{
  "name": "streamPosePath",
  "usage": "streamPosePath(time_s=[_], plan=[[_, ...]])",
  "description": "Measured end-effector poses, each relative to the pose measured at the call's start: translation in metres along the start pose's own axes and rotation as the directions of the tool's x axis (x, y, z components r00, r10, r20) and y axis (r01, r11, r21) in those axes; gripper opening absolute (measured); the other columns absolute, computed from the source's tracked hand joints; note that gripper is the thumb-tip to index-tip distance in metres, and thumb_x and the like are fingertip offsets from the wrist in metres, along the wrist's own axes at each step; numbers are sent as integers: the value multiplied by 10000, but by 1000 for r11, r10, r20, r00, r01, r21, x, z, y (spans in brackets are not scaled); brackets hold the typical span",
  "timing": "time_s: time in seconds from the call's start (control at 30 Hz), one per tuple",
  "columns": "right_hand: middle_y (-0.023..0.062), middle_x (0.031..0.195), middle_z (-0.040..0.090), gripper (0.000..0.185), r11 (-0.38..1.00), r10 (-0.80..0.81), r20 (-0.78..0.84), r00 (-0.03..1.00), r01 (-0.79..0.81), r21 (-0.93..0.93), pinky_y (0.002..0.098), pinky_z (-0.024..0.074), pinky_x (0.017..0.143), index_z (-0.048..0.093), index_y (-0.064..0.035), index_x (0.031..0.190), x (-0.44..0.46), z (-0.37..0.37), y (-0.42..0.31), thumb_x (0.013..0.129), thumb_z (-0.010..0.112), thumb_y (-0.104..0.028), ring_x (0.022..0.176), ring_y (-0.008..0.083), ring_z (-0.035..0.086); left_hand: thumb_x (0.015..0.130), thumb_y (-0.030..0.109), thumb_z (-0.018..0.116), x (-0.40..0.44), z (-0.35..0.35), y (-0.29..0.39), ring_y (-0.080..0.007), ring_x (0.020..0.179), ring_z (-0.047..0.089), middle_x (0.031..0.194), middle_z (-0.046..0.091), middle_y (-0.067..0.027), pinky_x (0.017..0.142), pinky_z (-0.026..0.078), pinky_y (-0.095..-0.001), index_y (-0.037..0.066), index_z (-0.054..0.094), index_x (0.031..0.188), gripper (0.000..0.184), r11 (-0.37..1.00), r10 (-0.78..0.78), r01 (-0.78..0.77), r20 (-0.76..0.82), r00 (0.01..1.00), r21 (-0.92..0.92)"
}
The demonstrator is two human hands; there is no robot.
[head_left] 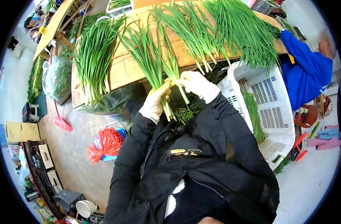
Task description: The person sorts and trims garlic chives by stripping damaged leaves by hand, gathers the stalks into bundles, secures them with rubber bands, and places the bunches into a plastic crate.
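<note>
By wooden table point(121, 74): left hand point(155, 100) clasping slender green stalks point(147, 61), right hand point(196, 86) pinching thinner bunch point(170, 64).

My gloved left hand point(155, 100) is closed around a bunch of green stalks point(146, 59), and my gloved right hand point(199, 86) touches a thinner bunch point(170, 65) just beside it. More greens point(94, 56) lie on the wooden table point(120, 71) before me; a white crate point(288, 123) stands near my right arm, a person in blue point(308, 71) beyond it.
</note>
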State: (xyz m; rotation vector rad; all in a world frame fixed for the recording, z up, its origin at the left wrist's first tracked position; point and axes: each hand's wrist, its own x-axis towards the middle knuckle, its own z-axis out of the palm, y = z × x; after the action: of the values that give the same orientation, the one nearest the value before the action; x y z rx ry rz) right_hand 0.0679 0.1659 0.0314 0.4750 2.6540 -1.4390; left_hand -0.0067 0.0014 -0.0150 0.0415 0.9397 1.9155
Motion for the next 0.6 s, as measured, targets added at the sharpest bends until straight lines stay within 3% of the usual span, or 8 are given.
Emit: streamPosePath(time_s=[0.1, 0.2, 0.27, 0.37, 0.4, 0.43, 0.47, 0.6], plan=[[44, 594, 514, 177, 997, -12, 44, 999, 9, 73, 250, 383, 479, 561, -22, 752, -13, 8, -15, 829, 517, -176, 505, 96, 488, 797, 93, 604, 4, -1, -4, -75, 545, 528, 754, 581, -8, 495, 448, -188, 59, 549, 974, 188, 1000, -16, 15, -61, 998, -9], [32, 653, 552, 151, 693, -209, -323, 923, 373, 617, 217, 385, 483, 561, -7, 871, -28, -5, -11, 818, 511, -140, 520, 96, 495, 796, 86, 599, 6, -9, -2, -76, 547, 526, 756, 578, -7, 497, 447, -184, 53, 544, 972, 188, 997, -70, 69, -26, 997, -29], [58, 738, 594, 142, 625, -209, -603, 770, 579, 524, 215, 409, 465, 568, -35, 909, -65, -29, -28, 879, 485, -146, 517, 95, 501, 802, 96, 592, 3, -10, 0, -83, 549, 517, 743, 567, 0, 513, 435, -198, 42, 539, 969, 183, 995, -81, 82, 12, 997, -58], [60, 814, 610, 202, 703, -234, -624, 745, 573, 421, 205, 413, 502, 571, -38, 954, -93, -43, 10, 907, 451, -193, 561, 72, 506, 803, 102, 593, 4, -14, 2, -89, 550, 513, 728, 556, -1, 516, 428, -205, 33, 536, 967, 187, 988, -119, 123, 41, 992, -97], [51, 807, 618, 206, 861, -13, -435, 900, 231, 453, 197, 415, 537, 577, -58, 974, -95, -36, 15, 900, 460, -210, 596, 73, 522, 803, 105, 594, 6, -16, 1, -91, 550, 513, 720, 552, -2, 516, 427, -206, 31, 536, 963, 186, 984, -137, 143, 59, 989, -104], [41, 788, 612, 218, 999, -23, -242, 970, 32, 32, 192, 412, 551, 580, -53, 981, -94, -32, 25, 891, 474, -221, 603, 70, 520, 802, 108, 595, 7, -18, -2, -93, 550, 512, 711, 548, -4, 517, 427, -207, 29, 537, 958, 184, 980, -159, 167, 75, 984, -110], [31, 769, 607, 232, 901, 68, -62, 996, -88, -425, 188, 409, 565, 582, -47, 987, -95, -26, 37, 882, 487, -231, 611, 68, 517, 802, 108, 595, 7, -18, -4, -93, 550, 512, 711, 548, -4, 517, 427, -207, 29, 537, 958, 184, 979, -166, 174, 76, 983, -108], [2, 665, 560, 229, 875, 104, 15, 994, -99, 474, 183, 342, 461, 587, -31, 956, -55, 13, 20, 853, 532, -228, 505, 51, 436, 808, 118, 586, 9, -8, -9, -101, 557, 530, 709, 574, -21, 534, 433, -205, 6, 554, 914, 158, 981, -189, 190, 29, 982, -36]])
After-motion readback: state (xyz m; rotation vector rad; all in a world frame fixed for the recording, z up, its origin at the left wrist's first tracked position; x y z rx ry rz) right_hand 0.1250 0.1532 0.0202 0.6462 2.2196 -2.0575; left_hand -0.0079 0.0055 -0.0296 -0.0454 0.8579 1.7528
